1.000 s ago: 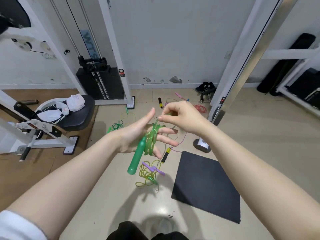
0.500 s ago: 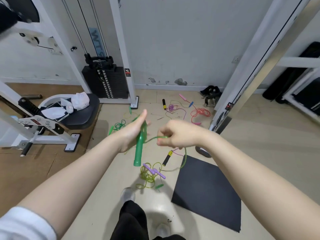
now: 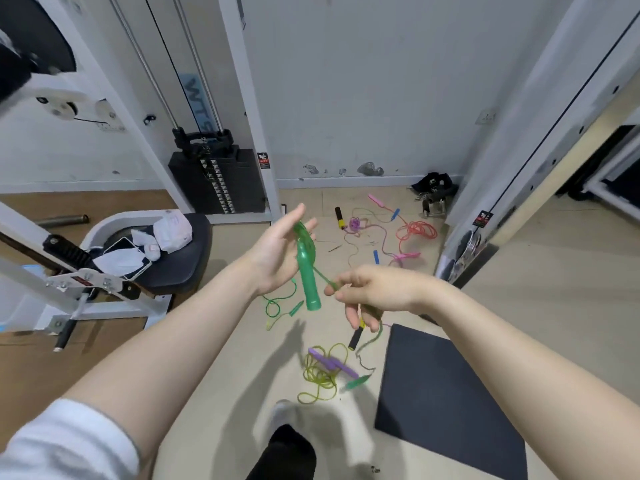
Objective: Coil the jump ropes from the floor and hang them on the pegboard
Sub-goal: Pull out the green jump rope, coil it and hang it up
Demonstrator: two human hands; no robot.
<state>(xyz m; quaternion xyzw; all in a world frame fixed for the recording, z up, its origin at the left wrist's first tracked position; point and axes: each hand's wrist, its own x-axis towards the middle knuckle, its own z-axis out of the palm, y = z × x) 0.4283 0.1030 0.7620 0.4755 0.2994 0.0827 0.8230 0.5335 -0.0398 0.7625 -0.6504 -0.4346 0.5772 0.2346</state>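
No pegboard in view. Green cord blurred below the right hand (image 3: 372,294); its trailing end hard to follow. Left hand (image 3: 277,251) with fingers straight, grip wide, green rope handle (image 3: 306,271) and loops lying across the palm, handle pointing down. Right grip pinches the thin cord just beside that handle. Smooth plastic handle, tapered. On the floor (image 3: 242,341): yellow-green rope with purple handles (image 3: 323,370), red-pink tangle (image 3: 412,233), black mat (image 3: 446,400) at right.
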